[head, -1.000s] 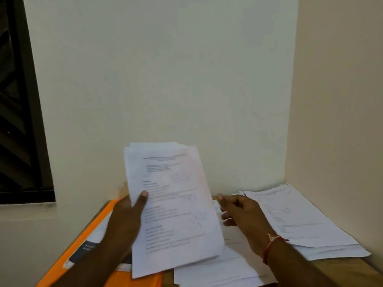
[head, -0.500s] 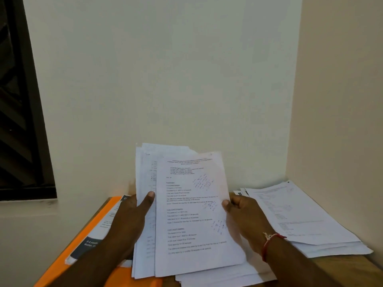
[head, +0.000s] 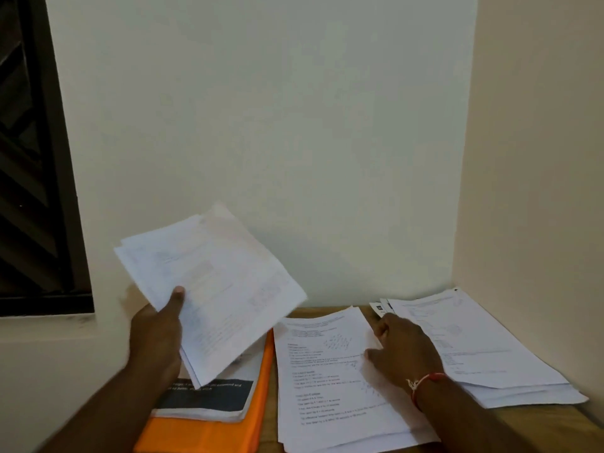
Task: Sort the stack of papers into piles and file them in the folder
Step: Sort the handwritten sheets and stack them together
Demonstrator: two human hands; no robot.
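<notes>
Two hands: left hand (head: 157,331) grips tilted paper stack (head: 215,282), right hand (head: 405,351) rests relaxed on middle pile (head: 320,390).

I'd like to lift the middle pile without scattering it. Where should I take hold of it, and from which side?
Probably its right long edge, coming from the right: the right hand rests there on the middle pile, which lies flat with sheets slightly fanned, so pinch the whole thickness. The left hand holds the stack.
</notes>
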